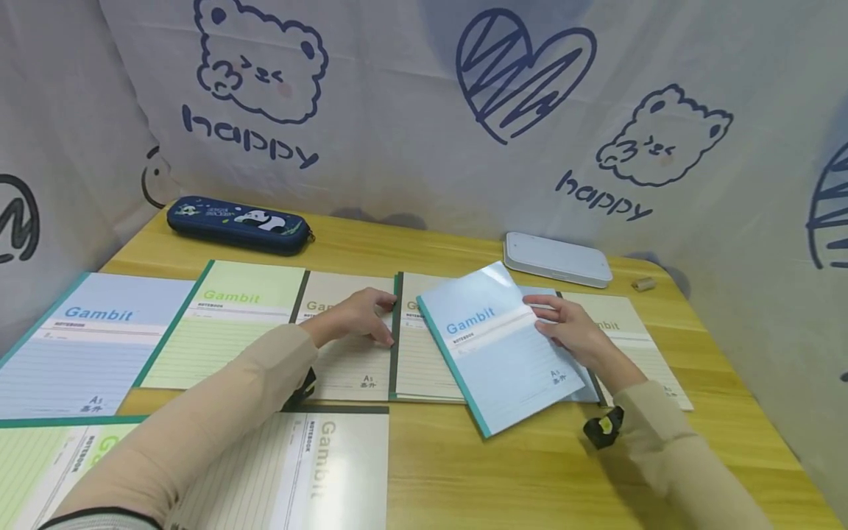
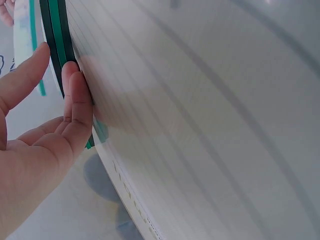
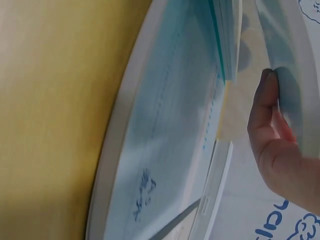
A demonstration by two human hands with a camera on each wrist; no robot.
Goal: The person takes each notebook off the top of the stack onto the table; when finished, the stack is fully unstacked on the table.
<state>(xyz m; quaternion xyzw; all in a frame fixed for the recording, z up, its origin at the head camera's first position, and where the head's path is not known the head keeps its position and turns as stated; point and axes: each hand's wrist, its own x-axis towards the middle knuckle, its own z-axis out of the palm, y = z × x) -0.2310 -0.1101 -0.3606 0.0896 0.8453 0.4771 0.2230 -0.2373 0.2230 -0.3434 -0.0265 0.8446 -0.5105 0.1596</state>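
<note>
near: sideways beige notebook (image 1: 311, 471) at surface edge | left hand (image 1: 354, 318) flat on beige notebook (image 1: 344, 346), fingers straight | right hand (image 1: 570, 331) pinching tilted blue notebook (image 1: 493, 346) over the row | risk I see: light pinch slips, nudging row askew

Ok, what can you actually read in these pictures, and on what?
"Gambit", "NOTEBOOK": blue notebook gripped by the right hand.
"Gambit", "A5": far-left blue notebook.
"Gambit": green notebook.
"Gambit", "NOTEBOOK": near beige notebook.
"happy": backdrop cloth, twice.
Pencil case print: too small.
Characters under "A5": unreadable.
Left hand rests on a beige notebook.
</note>
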